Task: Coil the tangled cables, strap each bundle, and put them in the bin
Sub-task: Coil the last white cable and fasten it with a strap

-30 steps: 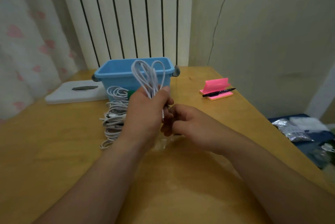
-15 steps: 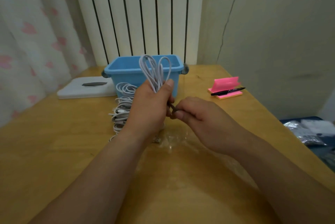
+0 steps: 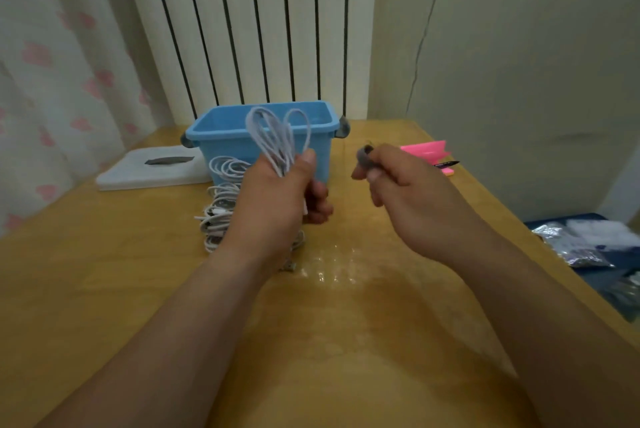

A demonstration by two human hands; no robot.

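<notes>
My left hand [image 3: 277, 199] is shut around a coiled white cable [image 3: 277, 137], whose loops stick up above the fist in front of the blue bin [image 3: 225, 140]. My right hand [image 3: 401, 185] is held apart to the right, pinching a small grey strap [image 3: 363, 155] between thumb and fingers. A pile of white cables [image 3: 221, 206] lies on the wooden table [image 3: 104, 272] left of my left hand, against the bin's front wall.
A white flat box [image 3: 152, 169] lies left of the bin. A pink holder [image 3: 427, 150] with a black pen sits at the right. A radiator and a curtain stand behind the table. Bags lie on a dark surface [image 3: 588, 247] beyond the table's right edge.
My right hand has pulled away from the left hand to the right and up, carrying the grey strap. The left hand keeps its grip on the coil.
</notes>
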